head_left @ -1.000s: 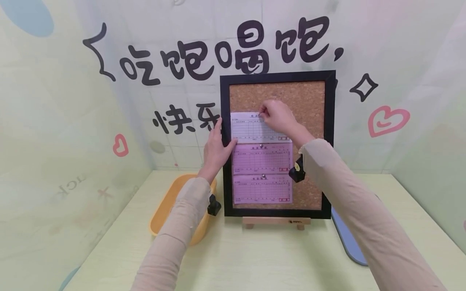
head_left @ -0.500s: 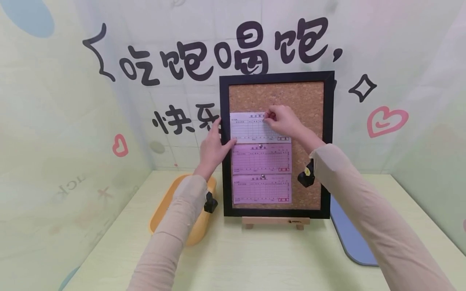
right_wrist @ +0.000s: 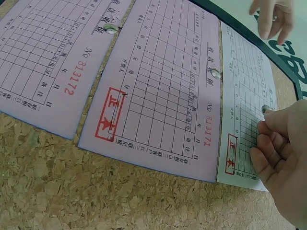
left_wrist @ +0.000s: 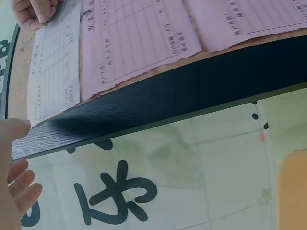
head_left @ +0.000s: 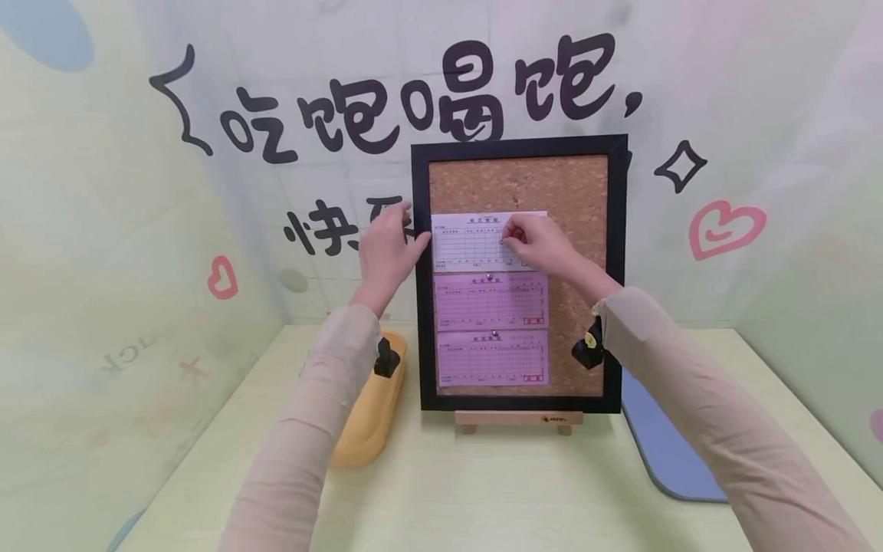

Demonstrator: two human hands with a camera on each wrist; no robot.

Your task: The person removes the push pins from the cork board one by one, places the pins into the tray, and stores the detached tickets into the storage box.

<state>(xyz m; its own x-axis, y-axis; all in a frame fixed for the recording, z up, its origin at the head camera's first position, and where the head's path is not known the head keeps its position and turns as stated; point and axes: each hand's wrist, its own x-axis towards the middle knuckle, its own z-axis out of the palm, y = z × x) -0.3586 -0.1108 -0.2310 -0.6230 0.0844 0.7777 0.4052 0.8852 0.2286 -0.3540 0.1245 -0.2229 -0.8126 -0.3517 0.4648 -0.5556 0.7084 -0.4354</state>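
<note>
A framed corkboard point(head_left: 576, 337) stands upright, bearing one white receipt slip point(head_left: 462, 247) above two pink receipt slips point(head_left: 469, 303). My right hand point(head_left: 541, 244) is at the white slip's right half. Its fingertips pinch a small shiny pushpin point(right_wrist: 265, 109) against the slip, best seen in the right wrist view. Silver pushpins point(right_wrist: 216, 74) sit at the heads of the pink slips. My left hand point(head_left: 388, 249) is at the board's left edge with fingers spread, its thumb at the black frame point(left_wrist: 144, 103) and the other fingers partly behind it.
A small wooden easel point(head_left: 517, 418) supports the board on the pale table point(head_left: 483, 491). To the left is a yellow bin point(head_left: 369, 425), partly hidden by my left sleeve. A blue flat board point(head_left: 665, 441) lies at the right under my right forearm. A printed wall point(head_left: 324, 46) stands close behind.
My right hand has moved slightly right and down across the white slip. My left hand has shifted up and left, its thumb drawn back from the slip to the frame's edge.
</note>
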